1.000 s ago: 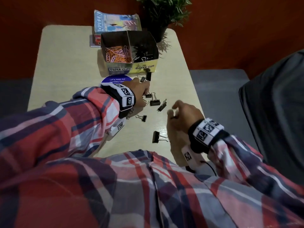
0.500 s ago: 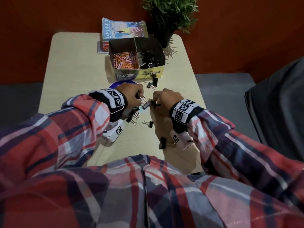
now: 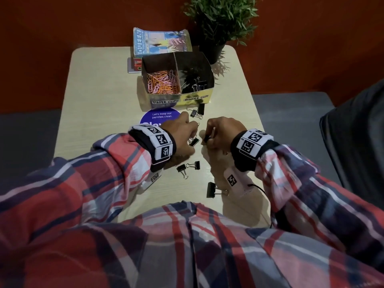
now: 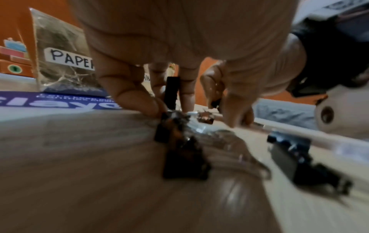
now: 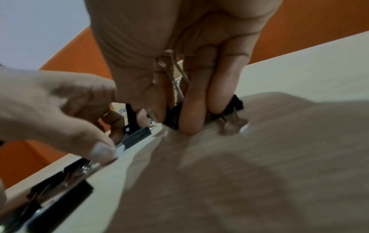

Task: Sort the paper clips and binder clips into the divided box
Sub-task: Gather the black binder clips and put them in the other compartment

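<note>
The divided box (image 3: 178, 99) stands on the table (image 3: 99, 96) at the 12 o'clock position, well apart from the near edge. Its left compartment holds the paper clips (image 3: 161, 82); its right compartment holds binder clips (image 3: 195, 84). A book (image 3: 161, 41) lies behind the box at 11 o'clock, and a potted plant (image 3: 218, 23) stands at 1 o'clock. A round sticker (image 3: 161, 116) lies just before the box. Two loose binder clips (image 3: 197, 112) lie at the box's 5 o'clock corner. The left hand (image 3: 182, 132) and right hand (image 3: 222, 132) sit at table centre, side by side. Three further clips (image 3: 188, 166) lie toward 6 o'clock.
</note>
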The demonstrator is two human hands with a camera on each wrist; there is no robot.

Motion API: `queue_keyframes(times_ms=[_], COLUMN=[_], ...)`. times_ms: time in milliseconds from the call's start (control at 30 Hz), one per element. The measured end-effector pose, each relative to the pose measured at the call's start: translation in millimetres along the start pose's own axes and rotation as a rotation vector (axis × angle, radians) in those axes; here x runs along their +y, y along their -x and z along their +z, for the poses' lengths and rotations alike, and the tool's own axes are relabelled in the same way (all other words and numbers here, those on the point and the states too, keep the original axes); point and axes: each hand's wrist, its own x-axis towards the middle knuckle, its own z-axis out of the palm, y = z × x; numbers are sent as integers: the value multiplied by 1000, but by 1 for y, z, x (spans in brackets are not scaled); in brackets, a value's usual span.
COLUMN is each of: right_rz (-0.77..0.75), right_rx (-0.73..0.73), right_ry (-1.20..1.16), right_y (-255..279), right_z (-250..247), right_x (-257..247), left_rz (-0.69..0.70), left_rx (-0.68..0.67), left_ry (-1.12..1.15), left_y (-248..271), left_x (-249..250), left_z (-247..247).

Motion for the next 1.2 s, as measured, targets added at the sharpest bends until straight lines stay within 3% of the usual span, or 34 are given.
queue_keyframes(times_ms=[233,367,533,600,733,900,1067,1200], right_rz=[18,-1,-12,-21,-27,-4,-57,-176], right_rx=[-8,-5,2,2,5,41,217,376], right_ry=[-43,-59,-100,-115,-141,-193,-229,-8], right_y=[5,8,10,11,13,11,-18,-57], right_z=[-4,0,1,2,6,-8,-64,-106], right_x=[13,16,18,19,22,19,-6,-41], left_rz=[33,12,27,2,-58,-28,-41,-32], left_rx=[31,28,316,352,196,298,-109,-213], left_ry=[-19,141,224,157,-31,45,-77,-95], left_y=[-11,-13,-35,-49,-67,-29,35,55], left_x=[-4,-1,9,5,-10,-20,-26,-26], left_z=[-8,-31,-93,-110,-104,-89,-42,-8])
